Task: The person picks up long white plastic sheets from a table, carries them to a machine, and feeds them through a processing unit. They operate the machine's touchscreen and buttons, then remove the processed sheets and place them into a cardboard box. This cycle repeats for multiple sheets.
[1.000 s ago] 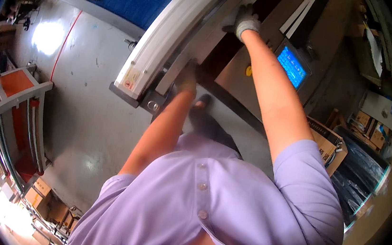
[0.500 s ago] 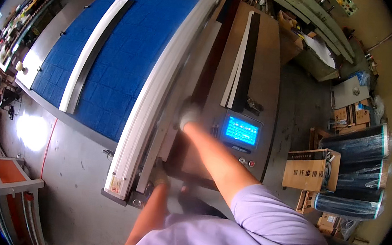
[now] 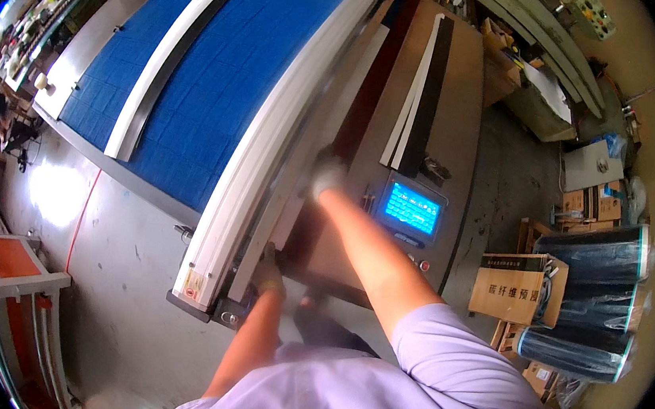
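My left hand [image 3: 270,276], in a pale glove, is at the near end of the long white beam [image 3: 256,161], beside the near end of a dark red strip [image 3: 357,128]. Its fingers are too dark and small to read. Farther along, my right hand [image 3: 328,179], also gloved, reaches over that strip, close to the beam's right side. Blur smears its fingers, so whether it grips anything cannot be made out. Right of it, a lit blue touch screen [image 3: 412,208] is set into the brown machine top [image 3: 355,243].
White and black strips [image 3: 419,94] lie on the brown top. A white strip with a dark edge [image 3: 169,60] rests on the blue bed [image 3: 229,74]. Wrapped dark rolls [image 3: 590,252] and a cardboard box [image 3: 512,286] stand at right; an orange-and-white frame [image 3: 17,268] stands at left.
The view has shifted slightly, so the bed and beam sit a little higher in the picture. Both hands stay by the beam and the red strip, the right one still blurred.
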`<state>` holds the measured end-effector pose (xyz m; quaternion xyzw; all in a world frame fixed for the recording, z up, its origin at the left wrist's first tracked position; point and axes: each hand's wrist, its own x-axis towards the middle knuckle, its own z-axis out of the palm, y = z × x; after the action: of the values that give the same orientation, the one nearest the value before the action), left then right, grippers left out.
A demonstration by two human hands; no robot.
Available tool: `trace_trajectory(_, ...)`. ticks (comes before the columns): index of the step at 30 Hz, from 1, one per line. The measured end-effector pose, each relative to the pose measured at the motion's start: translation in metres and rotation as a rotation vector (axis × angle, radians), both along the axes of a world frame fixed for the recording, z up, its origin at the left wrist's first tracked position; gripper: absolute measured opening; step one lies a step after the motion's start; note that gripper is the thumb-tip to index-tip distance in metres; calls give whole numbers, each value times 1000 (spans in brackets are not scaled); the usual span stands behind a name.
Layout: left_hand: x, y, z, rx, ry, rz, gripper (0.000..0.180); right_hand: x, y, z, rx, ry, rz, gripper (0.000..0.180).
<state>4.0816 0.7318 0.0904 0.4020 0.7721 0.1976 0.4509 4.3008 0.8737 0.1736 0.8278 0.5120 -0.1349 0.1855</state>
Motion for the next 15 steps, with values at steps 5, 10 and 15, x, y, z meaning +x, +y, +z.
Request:
trace_trajectory(5,-1,-1,-10,71,181,-254,62,11,-10,27,48,137,51,133)
trace_trajectory(10,12,-3,20,148,103,-72,59,6,-10,30,27,62,101,132)
trace_trajectory(15,19,4,56,84,128,-48,57,8,-9,20,-1,11,100,131)
